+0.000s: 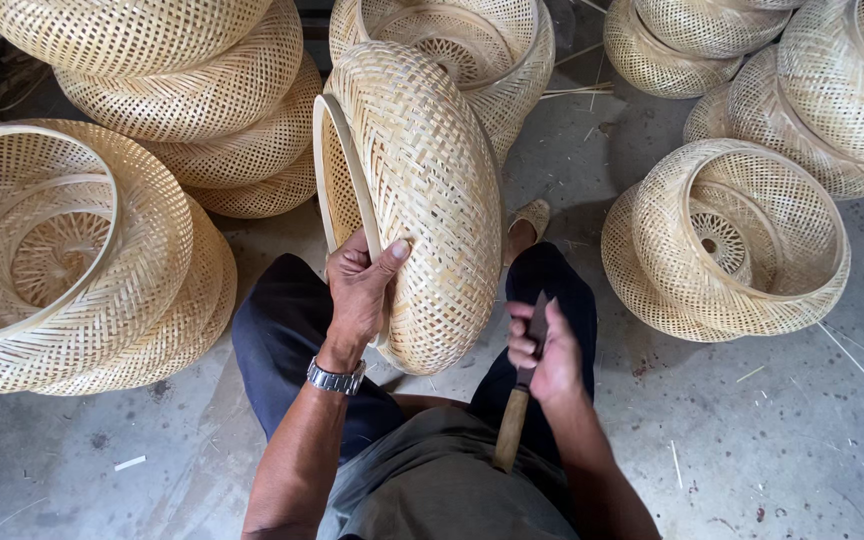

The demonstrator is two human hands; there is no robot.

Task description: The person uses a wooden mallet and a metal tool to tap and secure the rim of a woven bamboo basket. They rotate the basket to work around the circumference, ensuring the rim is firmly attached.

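Grey concrete floor [802, 440] w/ stacked woven bamboo baskets [202, 110] all around.

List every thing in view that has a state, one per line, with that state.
Left hand: closed on the rim of the woven basket.
Woven basket: tipped on edge between the knees, opening facing left.
Right hand: closed around the knife.
Knife: held upright, wooden handle down, blade by the basket.
Wristwatch: worn on the left wrist.
Left basket stack: nested, openings up.
Right basket pair: nested, tilted, opening up.
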